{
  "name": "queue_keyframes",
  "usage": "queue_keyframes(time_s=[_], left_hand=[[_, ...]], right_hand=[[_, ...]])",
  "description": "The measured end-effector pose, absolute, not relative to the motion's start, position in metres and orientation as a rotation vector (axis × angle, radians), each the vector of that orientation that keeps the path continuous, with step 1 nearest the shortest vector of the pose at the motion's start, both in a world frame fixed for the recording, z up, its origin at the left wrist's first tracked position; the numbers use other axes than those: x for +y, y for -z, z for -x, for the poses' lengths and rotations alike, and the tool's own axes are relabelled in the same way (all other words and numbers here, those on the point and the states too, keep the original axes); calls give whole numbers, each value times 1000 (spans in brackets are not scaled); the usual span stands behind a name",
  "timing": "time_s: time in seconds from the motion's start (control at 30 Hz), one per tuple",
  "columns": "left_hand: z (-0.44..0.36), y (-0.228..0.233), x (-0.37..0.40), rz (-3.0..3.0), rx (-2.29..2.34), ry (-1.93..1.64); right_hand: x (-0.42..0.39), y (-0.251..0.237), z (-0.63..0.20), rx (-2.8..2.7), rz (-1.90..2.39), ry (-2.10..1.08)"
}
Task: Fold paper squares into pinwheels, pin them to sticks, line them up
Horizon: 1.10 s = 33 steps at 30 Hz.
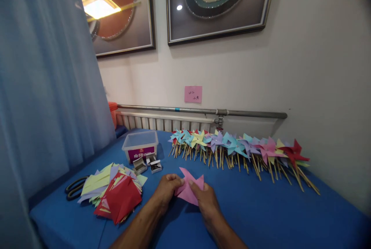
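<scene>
A pink paper pinwheel [189,194], its corners partly folded, is held above the blue-covered table between my two hands. My left hand [168,188] pinches its left side, fingers closed on the paper. On the right side, my right hand [206,198] grips the sheet with the thumb pressed near its centre. Whether a pin sits in the middle cannot be seen. Left of my hands lies a pile of cut paper pieces [97,182] in several colours, with red sheets [123,198] on top.
Black-handled scissors [75,189] lie beside the paper pile. Behind it stand a clear plastic tub [141,139] and small open boxes [155,166], one holding dark pins. Finished pinwheels on sticks [236,145] line the table's back right. A blue curtain [52,79] hangs at left.
</scene>
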<state>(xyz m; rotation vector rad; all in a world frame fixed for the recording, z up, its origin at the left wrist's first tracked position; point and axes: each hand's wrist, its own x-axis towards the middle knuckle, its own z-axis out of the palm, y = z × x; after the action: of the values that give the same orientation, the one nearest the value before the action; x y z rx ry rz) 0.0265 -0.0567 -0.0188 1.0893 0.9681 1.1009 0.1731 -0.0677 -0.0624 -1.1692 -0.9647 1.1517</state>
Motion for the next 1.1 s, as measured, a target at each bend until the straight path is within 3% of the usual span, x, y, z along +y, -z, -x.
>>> queue_keyframes(time_s=[1.1], left_hand=[[-31,27,-51,-1256,1169,-1173]], right_hand=[[-62,68,-172,-985,1199,-1113]])
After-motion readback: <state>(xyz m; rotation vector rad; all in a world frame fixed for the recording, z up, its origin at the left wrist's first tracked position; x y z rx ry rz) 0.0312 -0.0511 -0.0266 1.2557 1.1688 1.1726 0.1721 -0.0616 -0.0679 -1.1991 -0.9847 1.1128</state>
